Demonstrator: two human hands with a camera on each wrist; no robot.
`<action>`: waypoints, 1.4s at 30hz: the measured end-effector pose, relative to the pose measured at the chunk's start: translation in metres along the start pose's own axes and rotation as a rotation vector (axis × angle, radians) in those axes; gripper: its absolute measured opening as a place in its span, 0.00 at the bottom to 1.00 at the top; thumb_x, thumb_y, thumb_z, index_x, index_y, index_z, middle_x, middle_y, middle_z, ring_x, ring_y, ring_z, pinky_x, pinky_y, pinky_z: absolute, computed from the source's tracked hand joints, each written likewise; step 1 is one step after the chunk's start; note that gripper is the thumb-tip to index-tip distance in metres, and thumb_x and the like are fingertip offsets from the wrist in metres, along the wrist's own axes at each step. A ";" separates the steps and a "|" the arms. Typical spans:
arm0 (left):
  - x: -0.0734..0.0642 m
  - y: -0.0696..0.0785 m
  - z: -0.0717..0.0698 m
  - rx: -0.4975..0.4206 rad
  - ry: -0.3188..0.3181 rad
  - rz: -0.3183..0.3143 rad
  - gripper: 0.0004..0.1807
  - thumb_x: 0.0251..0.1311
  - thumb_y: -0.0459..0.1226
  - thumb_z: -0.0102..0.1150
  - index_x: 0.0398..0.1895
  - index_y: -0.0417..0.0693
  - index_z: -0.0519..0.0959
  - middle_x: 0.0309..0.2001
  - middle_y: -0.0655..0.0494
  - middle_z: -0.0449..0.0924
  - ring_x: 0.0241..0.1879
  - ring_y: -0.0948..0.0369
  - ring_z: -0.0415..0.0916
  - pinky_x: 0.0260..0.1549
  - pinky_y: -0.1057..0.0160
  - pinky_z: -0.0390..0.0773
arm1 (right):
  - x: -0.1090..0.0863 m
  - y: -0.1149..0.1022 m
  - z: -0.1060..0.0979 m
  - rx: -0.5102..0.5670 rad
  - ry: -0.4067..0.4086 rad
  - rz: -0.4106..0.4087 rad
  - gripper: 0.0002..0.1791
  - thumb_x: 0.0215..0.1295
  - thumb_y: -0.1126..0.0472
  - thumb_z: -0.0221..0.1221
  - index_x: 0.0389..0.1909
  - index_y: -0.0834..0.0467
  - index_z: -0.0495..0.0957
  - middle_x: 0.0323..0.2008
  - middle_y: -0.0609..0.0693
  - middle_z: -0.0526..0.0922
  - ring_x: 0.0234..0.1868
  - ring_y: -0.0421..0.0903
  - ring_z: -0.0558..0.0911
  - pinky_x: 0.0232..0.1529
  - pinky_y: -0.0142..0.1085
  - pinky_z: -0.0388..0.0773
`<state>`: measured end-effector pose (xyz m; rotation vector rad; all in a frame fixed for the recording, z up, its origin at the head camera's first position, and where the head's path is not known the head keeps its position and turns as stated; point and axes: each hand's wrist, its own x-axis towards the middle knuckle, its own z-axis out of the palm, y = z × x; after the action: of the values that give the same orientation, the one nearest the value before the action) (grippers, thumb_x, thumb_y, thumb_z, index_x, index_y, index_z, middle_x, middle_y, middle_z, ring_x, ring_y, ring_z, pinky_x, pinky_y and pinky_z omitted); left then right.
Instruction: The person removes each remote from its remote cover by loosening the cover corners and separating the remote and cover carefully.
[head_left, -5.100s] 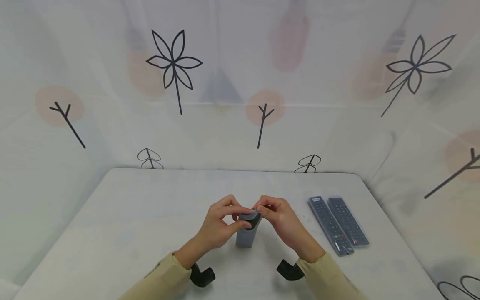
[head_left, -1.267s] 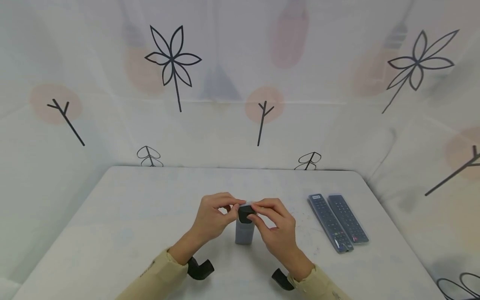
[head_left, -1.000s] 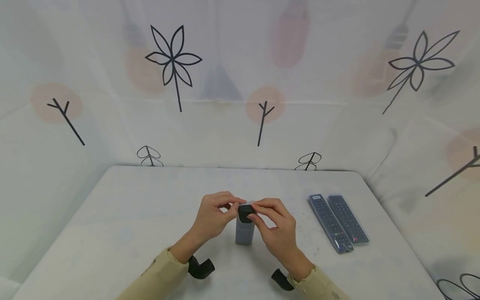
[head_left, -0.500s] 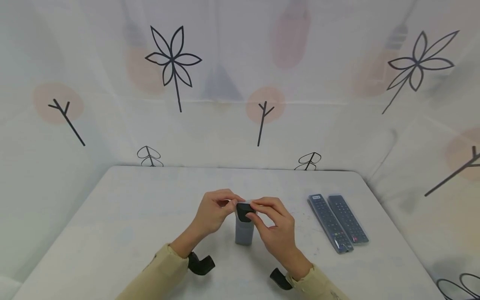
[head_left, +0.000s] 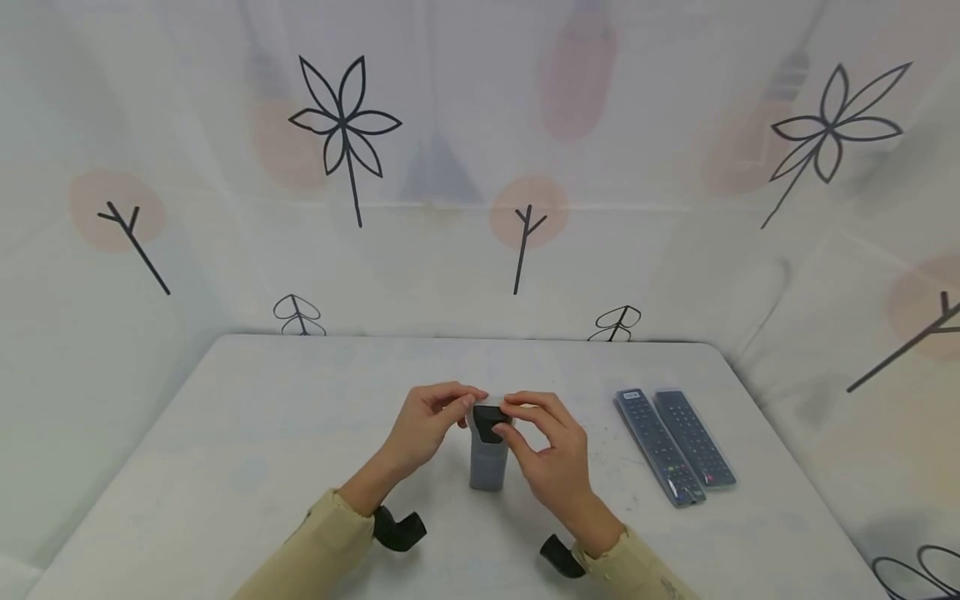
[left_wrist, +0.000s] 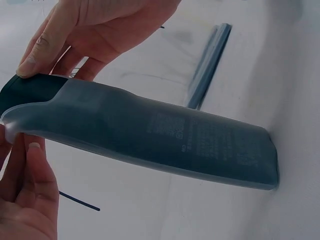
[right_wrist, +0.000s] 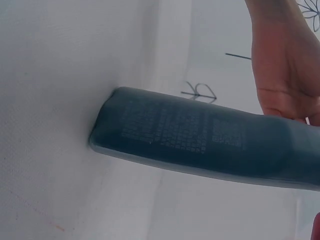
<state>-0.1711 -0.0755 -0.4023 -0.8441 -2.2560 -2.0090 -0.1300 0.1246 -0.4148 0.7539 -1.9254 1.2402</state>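
Observation:
A dark remote control (head_left: 491, 425) stands on end on the white table, back side toward me, inside a translucent sleeve (head_left: 487, 468). Printed text shows through the film in both wrist views. At the top, the black end of the remote lies bare where the sleeve's edge dips. My left hand (head_left: 422, 425) pinches the sleeve's upper left edge (left_wrist: 12, 125) between thumb and fingertips. My right hand (head_left: 553, 450) holds the top right corner, its thumb on the bare black end. Most of the right hand is hidden in the right wrist view.
To the right lie two remote controls side by side, a longer one (head_left: 662, 450) and a shorter one (head_left: 696, 439), both in clear sleeves. Black wrist mounts (head_left: 400, 531) stick out from both cuffs. A patterned cloth (head_left: 450, 267) hangs behind the table's far edge.
Since the oldest frame, the tilted remote has come upright and my right hand has moved onto its black end. Lately my left fingers have shifted slightly left, baring more of the top.

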 end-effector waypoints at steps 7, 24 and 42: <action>-0.006 0.000 -0.006 0.031 -0.044 -0.035 0.14 0.71 0.35 0.57 0.55 0.40 0.81 0.46 0.51 0.83 0.41 0.48 0.78 0.41 0.61 0.81 | -0.001 0.000 -0.002 0.006 -0.013 0.051 0.20 0.47 0.75 0.73 0.44 0.61 0.85 0.48 0.54 0.82 0.49 0.51 0.81 0.54 0.29 0.75; -0.014 0.002 -0.007 0.027 -0.005 0.022 0.12 0.63 0.32 0.65 0.49 0.42 0.84 0.44 0.53 0.85 0.42 0.55 0.81 0.43 0.60 0.82 | -0.002 -0.008 -0.011 0.145 -0.064 0.266 0.18 0.63 0.77 0.61 0.51 0.61 0.83 0.52 0.52 0.81 0.53 0.47 0.79 0.49 0.29 0.78; -0.017 0.003 -0.004 0.005 0.020 0.008 0.12 0.63 0.29 0.64 0.50 0.40 0.83 0.42 0.49 0.83 0.36 0.52 0.81 0.34 0.63 0.81 | 0.000 -0.005 -0.013 0.225 -0.091 0.477 0.16 0.64 0.77 0.61 0.49 0.59 0.84 0.43 0.51 0.85 0.43 0.46 0.84 0.45 0.34 0.81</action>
<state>-0.1571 -0.0855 -0.4044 -0.8277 -2.2425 -1.9977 -0.1227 0.1343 -0.4082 0.4759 -2.1398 1.7582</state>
